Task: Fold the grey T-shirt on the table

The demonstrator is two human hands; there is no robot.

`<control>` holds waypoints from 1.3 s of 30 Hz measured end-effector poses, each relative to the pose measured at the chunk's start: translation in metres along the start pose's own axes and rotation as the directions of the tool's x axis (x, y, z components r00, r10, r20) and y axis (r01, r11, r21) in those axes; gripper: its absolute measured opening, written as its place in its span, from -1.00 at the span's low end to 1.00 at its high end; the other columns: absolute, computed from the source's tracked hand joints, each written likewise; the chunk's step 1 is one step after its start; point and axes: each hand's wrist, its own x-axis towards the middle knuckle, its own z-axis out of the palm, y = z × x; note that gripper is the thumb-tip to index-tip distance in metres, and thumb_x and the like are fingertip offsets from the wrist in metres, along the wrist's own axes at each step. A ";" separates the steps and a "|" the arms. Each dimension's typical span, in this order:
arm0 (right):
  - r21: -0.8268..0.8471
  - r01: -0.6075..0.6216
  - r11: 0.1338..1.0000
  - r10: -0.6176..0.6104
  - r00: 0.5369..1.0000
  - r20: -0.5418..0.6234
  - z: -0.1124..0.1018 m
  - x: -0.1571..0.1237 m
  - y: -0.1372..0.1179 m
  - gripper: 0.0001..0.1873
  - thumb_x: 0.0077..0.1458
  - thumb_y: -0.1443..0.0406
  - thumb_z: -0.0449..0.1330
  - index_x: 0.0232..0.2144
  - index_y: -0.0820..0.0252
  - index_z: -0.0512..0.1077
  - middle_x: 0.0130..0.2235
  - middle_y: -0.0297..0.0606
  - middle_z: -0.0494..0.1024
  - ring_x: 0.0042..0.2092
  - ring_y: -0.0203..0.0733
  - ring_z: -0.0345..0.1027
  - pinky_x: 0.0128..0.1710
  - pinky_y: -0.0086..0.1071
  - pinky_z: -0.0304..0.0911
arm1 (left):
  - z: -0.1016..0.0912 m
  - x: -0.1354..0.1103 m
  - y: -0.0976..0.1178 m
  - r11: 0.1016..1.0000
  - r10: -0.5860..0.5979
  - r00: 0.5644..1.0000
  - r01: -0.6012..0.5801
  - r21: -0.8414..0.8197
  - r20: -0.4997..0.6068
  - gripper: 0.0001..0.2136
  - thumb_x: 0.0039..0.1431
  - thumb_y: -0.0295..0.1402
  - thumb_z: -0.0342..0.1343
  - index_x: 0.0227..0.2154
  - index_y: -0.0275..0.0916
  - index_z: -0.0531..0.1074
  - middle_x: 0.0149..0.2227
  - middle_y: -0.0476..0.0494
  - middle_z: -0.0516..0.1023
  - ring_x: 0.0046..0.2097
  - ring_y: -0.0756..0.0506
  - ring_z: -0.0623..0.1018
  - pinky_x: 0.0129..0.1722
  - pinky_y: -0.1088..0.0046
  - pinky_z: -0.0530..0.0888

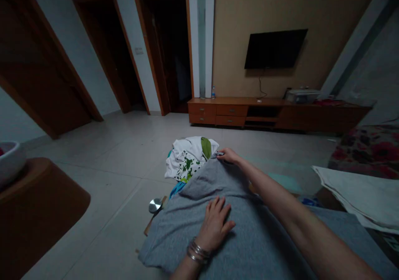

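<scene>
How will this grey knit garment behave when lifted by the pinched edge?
The grey knit garment is probably floppy: it creases softly under the right hand. It looks light and will likely drape, given its loose folds.

Gray jersey garment point(249, 246) lying flat, top edge folded over.

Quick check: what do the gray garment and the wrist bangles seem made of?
The gray garment looks like soft knit jersey, matte and heathered, folding loosely. The bangles at the left hand look like polished metal, from their bright glints; which metal cannot be told.
</scene>
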 end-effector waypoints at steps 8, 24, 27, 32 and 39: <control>-0.043 -0.234 0.971 0.229 0.968 -0.105 0.036 0.039 0.028 -0.73 -0.07 0.34 0.19 -0.25 0.16 0.54 -0.29 -0.26 0.56 -0.26 -0.25 0.37 -0.34 -0.53 0.14 | 0.005 -0.002 -0.008 0.999 0.035 0.977 -0.041 -0.027 -0.208 -0.60 0.24 -0.34 -0.05 0.14 -0.12 0.22 0.20 -0.15 0.23 0.25 -0.15 0.14 0.21 0.10 0.18; -0.033 -0.496 0.868 0.495 0.858 0.134 -0.030 -0.087 0.107 -0.60 0.11 0.16 0.08 -0.51 0.42 0.50 -0.60 -0.20 0.44 -0.57 -0.36 0.23 -0.47 -0.48 0.11 | -0.088 0.101 -0.113 0.832 -0.515 0.851 0.524 0.179 -0.098 -0.73 0.11 -0.21 0.01 -0.26 -0.32 0.39 -0.24 -0.20 0.52 -0.19 -0.15 0.49 -0.26 0.45 0.34; -0.031 -0.470 0.882 0.469 0.870 0.153 -0.024 -0.100 0.097 -0.59 0.12 0.15 0.06 -0.47 0.40 0.51 -0.57 -0.21 0.46 -0.54 -0.36 0.22 -0.46 -0.49 0.09 | -0.096 0.107 -0.112 0.829 -0.530 0.848 0.521 0.203 -0.012 -0.78 0.08 -0.21 0.03 -0.42 -0.30 0.38 -0.39 -0.12 0.50 -0.29 -0.12 0.49 -0.37 0.49 0.31; -0.039 -0.437 0.899 0.437 0.881 0.183 -0.021 -0.100 0.096 -0.74 -0.06 0.22 0.22 -0.40 0.36 0.55 -0.48 -0.22 0.52 -0.46 -0.33 0.27 -0.43 -0.50 0.10 | -0.093 0.104 -0.080 0.813 -0.337 0.913 0.406 0.417 -0.231 -0.84 0.08 -0.37 0.00 -0.32 -0.31 0.39 -0.31 -0.21 0.46 -0.24 -0.16 0.46 -0.29 0.40 0.34; -0.057 -0.386 0.921 0.391 0.907 0.157 -0.011 -0.106 0.114 -0.76 -0.29 0.37 0.35 -0.42 0.25 0.57 -0.36 -0.28 0.58 -0.34 -0.26 0.37 -0.43 -0.53 0.11 | -0.009 0.109 0.018 0.853 0.308 0.951 -0.286 0.437 0.023 -0.65 0.22 -0.27 -0.05 0.06 -0.20 0.29 0.11 -0.23 0.32 0.12 -0.20 0.31 0.08 0.16 0.28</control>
